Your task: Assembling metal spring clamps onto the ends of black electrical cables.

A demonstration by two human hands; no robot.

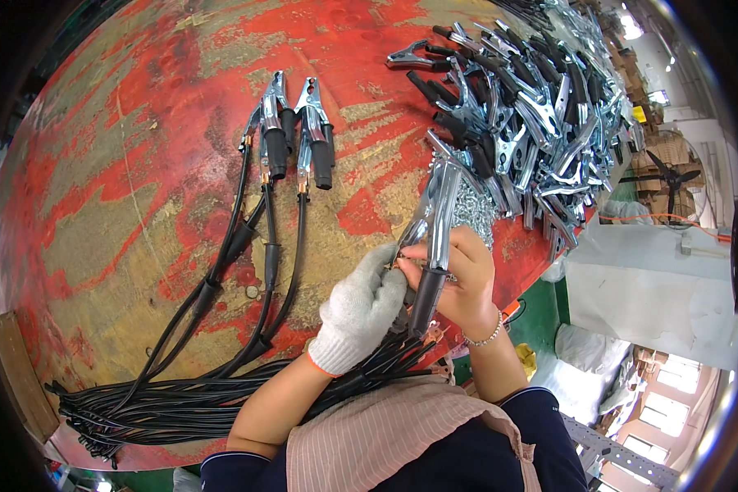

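My left hand (357, 307), in a white knitted glove, is closed at the lower end of a silver spring clamp. It pinches what appears to be the end of a black cable, mostly hidden by the fingers. Bare and with a bead bracelet, my right hand (466, 283) grips the spring clamp (443, 209), whose jaws point away from me. One handle of that clamp carries a black sleeve (427, 302). Beneath my hands lies a bundle of black cables (213, 410) along the near table edge.
Several clamps (312, 123) joined to black cables lie left of centre. A large heap of loose clamps (521, 107) covers the far right, beside a pile of small metal screws (474, 209). The table (180, 107) has worn red paint. A fan (672, 176) stands beyond its right edge.
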